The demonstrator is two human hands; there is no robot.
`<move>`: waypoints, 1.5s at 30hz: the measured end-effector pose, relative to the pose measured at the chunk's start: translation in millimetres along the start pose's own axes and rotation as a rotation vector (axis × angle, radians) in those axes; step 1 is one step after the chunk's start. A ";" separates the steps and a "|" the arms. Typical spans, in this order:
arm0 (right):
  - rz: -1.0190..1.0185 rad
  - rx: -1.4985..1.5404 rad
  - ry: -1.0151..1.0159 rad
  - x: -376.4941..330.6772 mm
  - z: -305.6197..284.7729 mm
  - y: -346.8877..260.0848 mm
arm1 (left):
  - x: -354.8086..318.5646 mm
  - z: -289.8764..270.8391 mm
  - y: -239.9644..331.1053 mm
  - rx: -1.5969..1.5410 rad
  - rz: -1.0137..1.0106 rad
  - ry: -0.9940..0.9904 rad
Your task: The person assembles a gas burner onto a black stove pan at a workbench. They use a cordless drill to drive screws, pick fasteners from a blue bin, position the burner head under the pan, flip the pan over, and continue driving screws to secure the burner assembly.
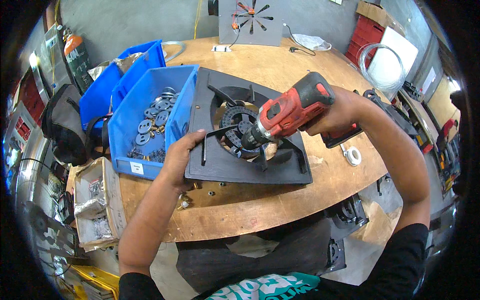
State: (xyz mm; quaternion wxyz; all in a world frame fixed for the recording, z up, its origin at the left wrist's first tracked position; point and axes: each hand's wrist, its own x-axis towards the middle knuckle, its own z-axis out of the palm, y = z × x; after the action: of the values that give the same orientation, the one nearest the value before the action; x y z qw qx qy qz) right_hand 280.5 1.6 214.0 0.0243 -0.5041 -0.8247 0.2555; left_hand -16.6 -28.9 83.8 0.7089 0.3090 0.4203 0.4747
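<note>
A black cast-metal gas stove body [235, 171] lies on the wooden table in front of me. Its round burner [234, 116] sits in the middle opening, with pan-support arms around it. My left hand [184, 154] grips the stove's left edge, thumb on top and the other fingers hidden. In my right hand [336, 111] is a red and black cordless drill [290, 114], tilted down to the left. The drill's chuck [252, 138] is right over the burner; whether its tip touches a screw cannot be seen.
Left of the stove, a blue bin [122, 135] holds metal discs [161, 118] and small brass parts. A divided box [100, 205] stands nearer. Loose brass fittings [184, 201] lie by the table's front edge. A tape roll [353, 155] and wire coil [382, 67] are to the right.
</note>
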 end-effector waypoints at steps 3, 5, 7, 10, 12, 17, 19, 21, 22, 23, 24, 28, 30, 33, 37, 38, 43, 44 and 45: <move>-0.092 0.045 -0.007 0.4 -1.2 -3.2 | 5.0 -2.3 -2.0 -0.019 0.019 -0.029; -0.051 0.040 -0.009 0.3 -1.4 -5.6 | 7.5 -4.6 -3.3 -0.019 0.026 -0.032; -0.068 0.047 -0.009 0.1 -2.0 -5.4 | 9.2 -6.4 -4.3 -0.037 0.030 -0.040; -0.110 0.113 0.012 1.3 2.9 0.2 | 11.8 -6.6 -4.9 -0.034 0.035 -0.007; -0.097 0.126 -0.010 2.4 2.8 5.4 | 14.1 -7.1 -2.7 0.009 0.047 -0.075; -0.280 0.091 -0.035 5.2 -3.7 10.2 | 43.0 -4.9 3.8 -0.125 0.327 -0.162; -0.168 0.105 -0.029 0.6 -14.0 12.4 | 67.3 -2.8 7.3 -0.197 0.391 -0.127; 0.083 0.097 0.018 -4.3 -25.3 17.1 | 91.7 -3.3 12.3 -0.223 0.392 -0.140; 0.143 0.257 0.043 -5.6 -29.7 20.3 | 103.5 -3.5 15.5 -0.229 0.377 -0.156; 0.093 0.329 0.081 -3.2 -32.0 23.3 | 113.3 -4.4 17.8 -0.229 0.360 -0.174; 0.046 0.404 0.119 1.9 -31.6 26.3 | 121.5 -5.0 18.2 -0.227 0.340 -0.191; 0.086 0.553 0.257 32.0 -23.2 37.3 | 142.4 -8.2 15.5 -0.229 0.276 -0.237; 0.092 0.593 0.263 45.6 -17.5 40.3 | 148.5 -10.5 12.4 -0.237 0.255 -0.246; 0.199 0.512 0.259 54.8 -13.4 43.2 | 154.5 -15.4 8.5 -0.250 0.241 -0.244; 0.134 0.589 0.254 60.0 -8.3 45.7 | 152.7 -16.1 7.4 -0.266 0.239 -0.261; 0.131 0.586 0.256 62.8 -7.1 46.4 | 150.1 -14.8 7.5 -0.279 0.239 -0.271; 0.231 0.514 0.265 74.1 -6.9 53.2 | 140.2 -4.3 10.8 -0.264 0.171 -0.260; 0.174 0.560 0.239 75.4 -7.2 54.4 | 139.7 -4.9 11.7 -0.252 0.189 -0.303; 0.156 0.580 0.232 74.9 -7.2 55.9 | 140.5 -5.6 11.9 -0.240 0.206 -0.345</move>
State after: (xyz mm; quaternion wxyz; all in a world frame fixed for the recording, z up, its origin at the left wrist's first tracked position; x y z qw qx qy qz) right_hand 291.7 87.9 179.1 0.2410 -0.5636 -0.6681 0.4217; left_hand 1.1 106.6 48.7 0.7498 0.3404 0.1995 0.5312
